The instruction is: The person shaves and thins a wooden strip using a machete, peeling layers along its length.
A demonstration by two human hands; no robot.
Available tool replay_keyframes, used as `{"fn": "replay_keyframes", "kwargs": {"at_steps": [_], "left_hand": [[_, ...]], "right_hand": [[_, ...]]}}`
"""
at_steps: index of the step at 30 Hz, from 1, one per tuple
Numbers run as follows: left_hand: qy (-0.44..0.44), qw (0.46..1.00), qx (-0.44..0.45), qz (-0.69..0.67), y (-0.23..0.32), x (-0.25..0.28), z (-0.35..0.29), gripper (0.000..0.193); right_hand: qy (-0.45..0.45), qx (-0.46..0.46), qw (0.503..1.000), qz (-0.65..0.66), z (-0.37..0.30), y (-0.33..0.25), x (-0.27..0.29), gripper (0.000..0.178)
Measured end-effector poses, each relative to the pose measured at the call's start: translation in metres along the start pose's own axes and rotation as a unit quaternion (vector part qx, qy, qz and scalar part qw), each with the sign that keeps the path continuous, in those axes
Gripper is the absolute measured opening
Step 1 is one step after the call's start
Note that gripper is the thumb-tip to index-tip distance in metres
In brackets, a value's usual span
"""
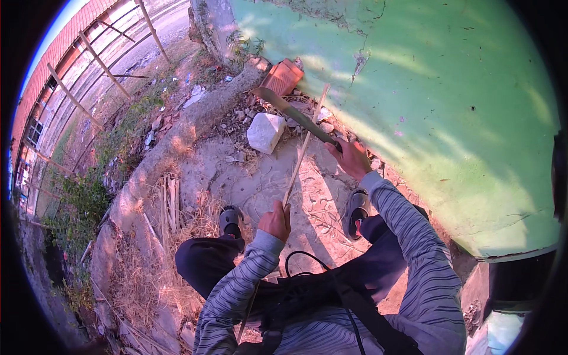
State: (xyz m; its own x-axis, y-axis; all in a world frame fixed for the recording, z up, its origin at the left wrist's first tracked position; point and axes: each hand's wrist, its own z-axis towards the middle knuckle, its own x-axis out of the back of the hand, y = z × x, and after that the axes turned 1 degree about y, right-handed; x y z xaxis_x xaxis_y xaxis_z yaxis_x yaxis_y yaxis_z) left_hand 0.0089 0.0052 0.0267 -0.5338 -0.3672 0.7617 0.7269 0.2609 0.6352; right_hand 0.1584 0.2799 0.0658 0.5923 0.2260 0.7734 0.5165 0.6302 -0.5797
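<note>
My left hand (276, 221) is closed around a long, thin wooden strip (299, 163), pale like split bamboo. The strip slants up and away from the fist, and its lower part runs back along my left forearm. My right hand (353, 160) grips the handle of a machete (291, 111), whose broad blade points up and to the left. Blade and strip cross in the picture beyond my hands; whether they touch I cannot tell. A white block of stone (265, 132) lies on the ground just left of the crossing.
A green wall (414, 89) rises on the right, with rubble and an orange brick-like block (282, 77) at its foot. Thin shavings are scattered between my shoes. Several split sticks (170, 204) and dry fibres (139, 266) lie left. A low raised edge (177, 139) curves beyond them.
</note>
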Motion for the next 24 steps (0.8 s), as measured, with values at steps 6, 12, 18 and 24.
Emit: {"fn": "replay_keyframes", "kwargs": {"at_steps": [6,12,18,24], "left_hand": [[-0.01,0.999,0.024,0.021,0.003,0.01,-0.003,0.027],[-0.026,0.999,0.0,0.027,0.0,0.024,-0.043,0.027],[-0.046,0.998,0.004,0.049,-0.004,0.032,-0.065,0.028],[-0.054,0.997,0.01,0.062,0.0,0.045,-0.071,0.03]], "right_hand": [[-0.092,0.082,0.992,-0.027,-0.037,-0.031,-0.018,0.062],[-0.045,0.027,0.997,-0.058,-0.013,0.013,0.007,0.061],[-0.016,0.013,0.997,-0.073,-0.021,0.017,0.014,0.06],[-0.097,0.077,0.99,-0.066,-0.047,-0.01,0.004,0.067]]}}
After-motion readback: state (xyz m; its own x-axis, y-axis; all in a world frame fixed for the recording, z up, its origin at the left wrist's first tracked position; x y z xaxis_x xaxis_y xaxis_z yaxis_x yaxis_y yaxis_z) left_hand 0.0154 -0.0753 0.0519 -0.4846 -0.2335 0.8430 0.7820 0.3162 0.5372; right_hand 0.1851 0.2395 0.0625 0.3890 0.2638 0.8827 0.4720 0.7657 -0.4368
